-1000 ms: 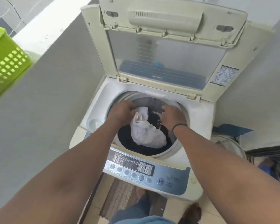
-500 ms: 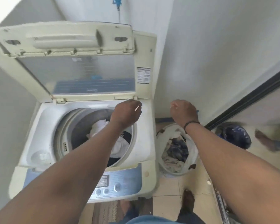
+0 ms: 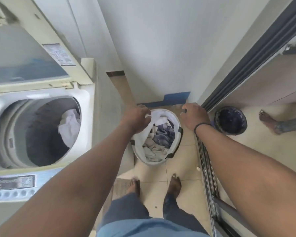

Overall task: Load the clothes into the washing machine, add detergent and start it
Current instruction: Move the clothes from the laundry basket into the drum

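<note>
White laundry bag (image 3: 140, 142) holds white and blue-grey clothes (image 3: 161, 137); left of it, cream washing machine (image 3: 85, 100), blue control panel (image 3: 46, 178); right, dark blue bucket (image 3: 243, 127).

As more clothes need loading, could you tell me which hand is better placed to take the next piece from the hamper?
Probably the left hand: it is already over the hamper rim, above the clothes. The right hand hangs beyond the rim.

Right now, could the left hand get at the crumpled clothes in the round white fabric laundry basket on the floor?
Probably yes. The left hand is already at the round white fabric laundry basket's rim, the basket is open-topped, and nothing covers the crumpled clothes.
</note>
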